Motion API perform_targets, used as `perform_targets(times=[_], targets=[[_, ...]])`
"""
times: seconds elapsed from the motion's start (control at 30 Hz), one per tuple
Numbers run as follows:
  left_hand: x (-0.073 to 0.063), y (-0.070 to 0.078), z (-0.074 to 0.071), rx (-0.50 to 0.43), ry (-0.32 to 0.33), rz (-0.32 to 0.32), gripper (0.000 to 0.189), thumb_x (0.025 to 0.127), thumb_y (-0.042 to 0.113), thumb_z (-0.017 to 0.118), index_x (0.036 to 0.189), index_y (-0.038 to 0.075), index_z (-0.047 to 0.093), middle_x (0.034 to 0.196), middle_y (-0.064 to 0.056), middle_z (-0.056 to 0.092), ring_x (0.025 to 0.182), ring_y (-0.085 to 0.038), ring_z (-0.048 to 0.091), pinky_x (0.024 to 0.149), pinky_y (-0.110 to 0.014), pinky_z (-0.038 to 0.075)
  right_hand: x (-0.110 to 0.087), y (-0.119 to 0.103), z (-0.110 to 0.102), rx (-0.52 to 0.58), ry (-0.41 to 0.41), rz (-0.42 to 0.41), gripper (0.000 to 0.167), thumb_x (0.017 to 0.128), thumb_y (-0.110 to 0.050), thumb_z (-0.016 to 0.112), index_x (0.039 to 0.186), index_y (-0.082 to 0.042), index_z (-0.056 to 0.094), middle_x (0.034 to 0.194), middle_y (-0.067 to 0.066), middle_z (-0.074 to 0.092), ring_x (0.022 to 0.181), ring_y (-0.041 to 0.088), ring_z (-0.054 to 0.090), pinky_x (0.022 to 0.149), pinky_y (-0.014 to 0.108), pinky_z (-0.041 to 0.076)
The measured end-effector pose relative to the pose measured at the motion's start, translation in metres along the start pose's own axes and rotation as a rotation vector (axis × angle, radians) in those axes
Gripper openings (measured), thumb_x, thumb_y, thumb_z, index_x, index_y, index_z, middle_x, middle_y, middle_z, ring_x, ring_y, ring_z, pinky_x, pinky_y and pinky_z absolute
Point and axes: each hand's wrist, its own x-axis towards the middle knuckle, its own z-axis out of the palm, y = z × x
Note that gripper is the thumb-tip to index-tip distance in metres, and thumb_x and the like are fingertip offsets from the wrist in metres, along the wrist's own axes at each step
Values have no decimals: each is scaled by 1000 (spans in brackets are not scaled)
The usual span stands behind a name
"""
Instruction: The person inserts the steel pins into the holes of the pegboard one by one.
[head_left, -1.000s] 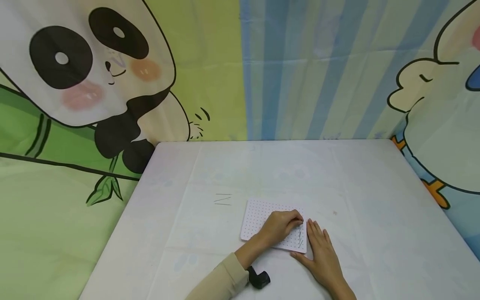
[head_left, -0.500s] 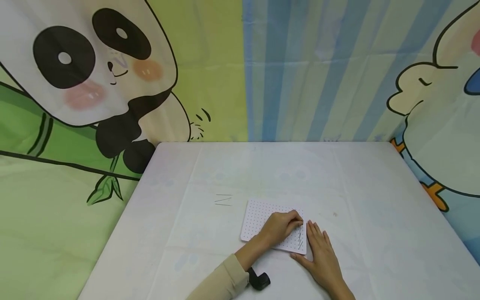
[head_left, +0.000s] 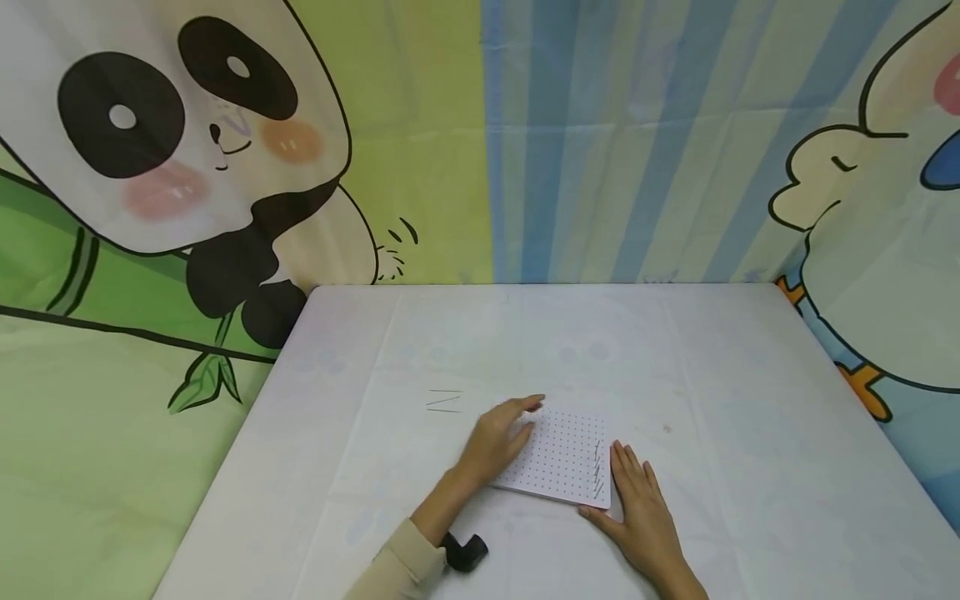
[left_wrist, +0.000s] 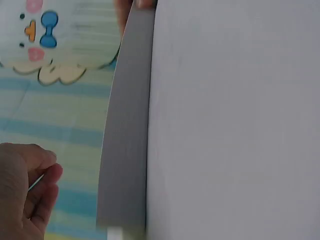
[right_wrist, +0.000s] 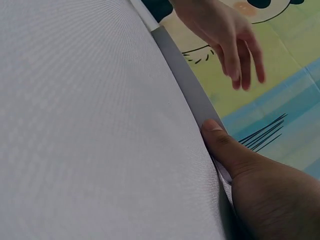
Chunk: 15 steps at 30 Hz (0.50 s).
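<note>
A white pegboard [head_left: 570, 450] dotted with small holes lies on the table. Several thin dark pins [head_left: 597, 471] stand in a row along its right side; the right wrist view shows the pins [right_wrist: 262, 134] in profile. My left hand [head_left: 495, 437] is over the board's left part, fingers loosely bent and thumb apart, with nothing seen between them. The right hand [head_left: 643, 517] lies with straight fingers along the board's right edge. Its thumb [right_wrist: 225, 145] touches the board's front edge [right_wrist: 182, 75]. Three thin pins [head_left: 445, 400] lie on the table left of the board.
The white table [head_left: 750, 375] extends around the board to a cartoon-printed cloth backdrop [head_left: 420, 167]. A black wrist camera [head_left: 467, 553] sticks out below the left sleeve [head_left: 397, 567], close over the tabletop.
My left hand has left the row of pins at the board's right side and moved left, its pinched fingers now loosened. The right hand has stayed at the board's edge.
</note>
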Motion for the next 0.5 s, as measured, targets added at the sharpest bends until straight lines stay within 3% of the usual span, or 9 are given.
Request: perform_targets(times=[0.13,0.27,0.37,0.5], targets=[[-19,-39,-42,14,115,-168,33,77,-1,72,108,7,66,105,-2,65,100,-16,60,86,-28,47,0,-2,0,-6,-11,13,102,69,-56,72,138,7,32,143,21,33,133,34,26,110,41,8],[-41,-72,-73,43,149,-313,32,73,6,78,104,10,69,102,1,66,94,-16,61,78,-34,50,0,-2,-1,-15,-9,8,102,68,-56,73,139,7,32,143,22,33,133,35,26,110,42,8],[-51,-88,-83,45,132,-350,30,72,12,79,101,11,70,101,2,65,94,-17,60,81,-36,48,0,-2,-1,-14,-9,9,102,68,-55,73,139,7,32,143,22,33,133,34,25,110,42,7],[-57,-100,-81,14,82,-341,22,72,16,79,93,12,73,99,4,63,96,-17,58,84,-35,47,0,-3,-1,-6,-12,16,102,69,-55,73,139,7,31,143,22,32,134,34,24,110,41,6]])
